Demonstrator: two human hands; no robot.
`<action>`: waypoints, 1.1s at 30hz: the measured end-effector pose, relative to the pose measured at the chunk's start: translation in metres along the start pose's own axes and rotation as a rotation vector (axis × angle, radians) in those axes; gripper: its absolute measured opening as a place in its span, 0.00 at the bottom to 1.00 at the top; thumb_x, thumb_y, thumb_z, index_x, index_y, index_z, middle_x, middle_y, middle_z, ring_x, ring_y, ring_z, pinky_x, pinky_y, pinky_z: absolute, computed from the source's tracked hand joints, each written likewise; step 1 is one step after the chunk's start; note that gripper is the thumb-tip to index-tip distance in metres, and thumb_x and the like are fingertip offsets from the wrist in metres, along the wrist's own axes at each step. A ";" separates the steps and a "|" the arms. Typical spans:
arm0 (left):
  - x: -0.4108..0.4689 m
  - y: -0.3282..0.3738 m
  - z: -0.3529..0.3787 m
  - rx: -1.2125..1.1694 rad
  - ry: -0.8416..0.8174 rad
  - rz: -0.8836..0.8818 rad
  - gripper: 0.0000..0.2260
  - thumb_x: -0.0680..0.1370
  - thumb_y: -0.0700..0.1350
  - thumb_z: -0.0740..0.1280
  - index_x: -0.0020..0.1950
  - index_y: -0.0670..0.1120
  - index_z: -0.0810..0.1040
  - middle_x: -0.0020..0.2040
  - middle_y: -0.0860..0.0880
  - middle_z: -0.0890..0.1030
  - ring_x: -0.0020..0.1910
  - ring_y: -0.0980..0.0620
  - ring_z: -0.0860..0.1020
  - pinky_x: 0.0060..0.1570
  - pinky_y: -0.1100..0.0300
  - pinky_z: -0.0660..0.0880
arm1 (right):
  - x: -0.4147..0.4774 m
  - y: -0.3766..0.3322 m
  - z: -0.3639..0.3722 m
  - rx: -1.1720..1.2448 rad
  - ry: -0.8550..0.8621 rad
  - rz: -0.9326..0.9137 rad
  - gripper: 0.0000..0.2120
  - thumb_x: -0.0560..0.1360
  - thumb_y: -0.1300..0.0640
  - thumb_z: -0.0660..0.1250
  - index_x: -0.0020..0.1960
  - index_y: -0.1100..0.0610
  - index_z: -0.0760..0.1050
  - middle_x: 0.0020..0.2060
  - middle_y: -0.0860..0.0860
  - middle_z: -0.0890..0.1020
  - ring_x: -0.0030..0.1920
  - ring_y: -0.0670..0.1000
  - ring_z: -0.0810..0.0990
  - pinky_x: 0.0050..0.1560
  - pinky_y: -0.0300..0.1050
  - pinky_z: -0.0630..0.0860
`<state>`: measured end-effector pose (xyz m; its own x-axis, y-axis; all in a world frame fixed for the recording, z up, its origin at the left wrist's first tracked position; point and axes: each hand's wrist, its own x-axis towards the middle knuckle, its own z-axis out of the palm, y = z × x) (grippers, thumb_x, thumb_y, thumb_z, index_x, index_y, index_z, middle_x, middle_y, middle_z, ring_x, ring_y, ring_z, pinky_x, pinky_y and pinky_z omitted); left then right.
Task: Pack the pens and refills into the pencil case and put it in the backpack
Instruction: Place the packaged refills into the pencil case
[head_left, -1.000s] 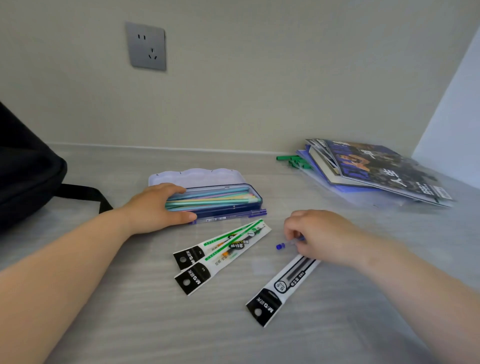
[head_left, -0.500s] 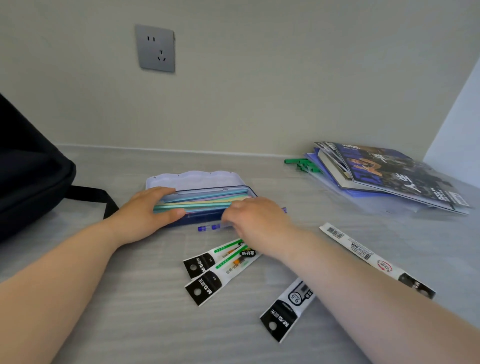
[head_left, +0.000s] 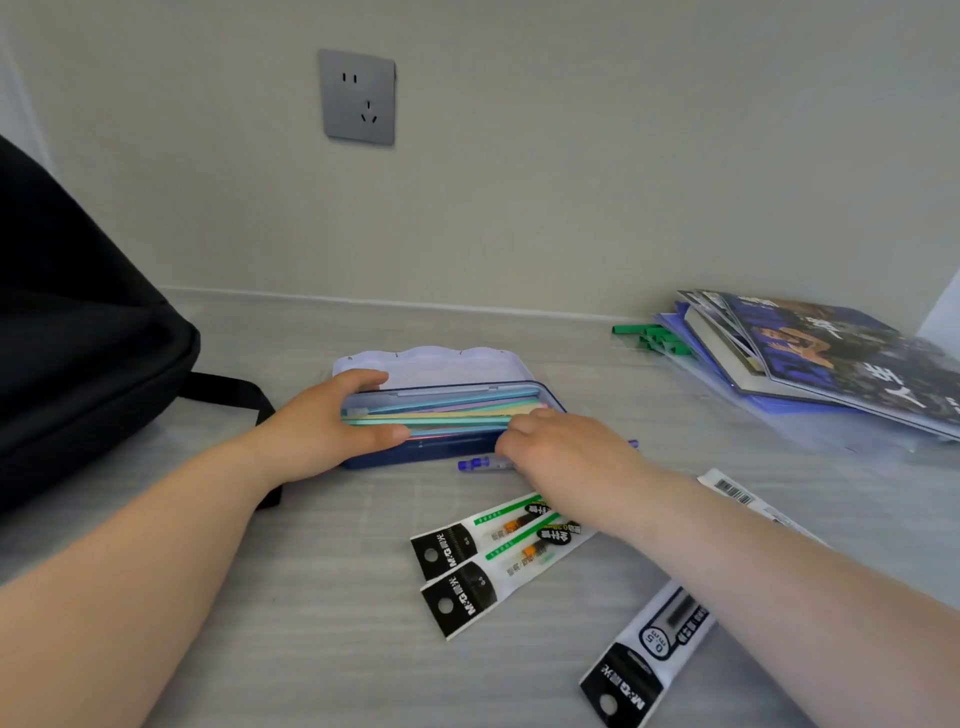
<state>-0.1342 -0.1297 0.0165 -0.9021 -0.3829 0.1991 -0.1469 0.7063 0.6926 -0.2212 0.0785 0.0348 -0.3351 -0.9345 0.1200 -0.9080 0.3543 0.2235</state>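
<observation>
The open pencil case (head_left: 447, 452) has a dark blue base full of pastel pens, with its lavender lid (head_left: 431, 364) lying back behind it. My left hand (head_left: 322, 431) grips the case's left end. My right hand (head_left: 561, 449) rests at the case's front right edge, fingers closed over a blue pen (head_left: 480, 463) lying along the front wall. Two green-striped refill packets (head_left: 498, 551) lie just in front. Under my right forearm are a black-and-white refill packet (head_left: 654, 644) and another packet (head_left: 735, 491). The black backpack (head_left: 78, 338) stands at the left.
A stack of magazines and a book on a plastic sleeve (head_left: 831, 364) fills the back right, with green clips (head_left: 654, 335) beside it. The backpack strap (head_left: 228, 387) runs toward the case. A wall socket (head_left: 357, 96) sits above.
My right hand has carried the blue pen from the table near the refill packets up to the case's front edge. The left hand has stayed on the case.
</observation>
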 end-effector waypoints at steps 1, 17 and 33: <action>0.000 0.000 0.000 -0.006 -0.002 -0.002 0.28 0.68 0.50 0.71 0.65 0.51 0.66 0.58 0.56 0.69 0.56 0.58 0.66 0.55 0.65 0.61 | -0.003 0.003 -0.006 0.011 0.008 0.010 0.12 0.75 0.65 0.56 0.57 0.60 0.70 0.55 0.56 0.75 0.55 0.56 0.71 0.47 0.48 0.69; 0.002 -0.005 0.004 -0.230 0.026 -0.011 0.39 0.62 0.43 0.76 0.68 0.53 0.60 0.55 0.54 0.73 0.52 0.54 0.73 0.47 0.69 0.66 | 0.087 -0.024 -0.013 -0.011 0.107 0.049 0.15 0.74 0.67 0.55 0.57 0.60 0.72 0.56 0.57 0.77 0.55 0.57 0.75 0.44 0.45 0.67; 0.001 -0.002 0.002 -0.091 0.014 0.026 0.21 0.66 0.45 0.74 0.57 0.47 0.75 0.53 0.56 0.71 0.53 0.59 0.68 0.36 0.88 0.60 | 0.033 0.024 0.008 0.443 0.093 0.214 0.15 0.77 0.59 0.55 0.60 0.54 0.73 0.61 0.53 0.78 0.59 0.54 0.74 0.57 0.43 0.69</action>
<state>-0.1356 -0.1309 0.0140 -0.8992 -0.3741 0.2267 -0.0859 0.6592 0.7470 -0.2560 0.0563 0.0359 -0.5196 -0.8286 0.2082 -0.8479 0.4701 -0.2450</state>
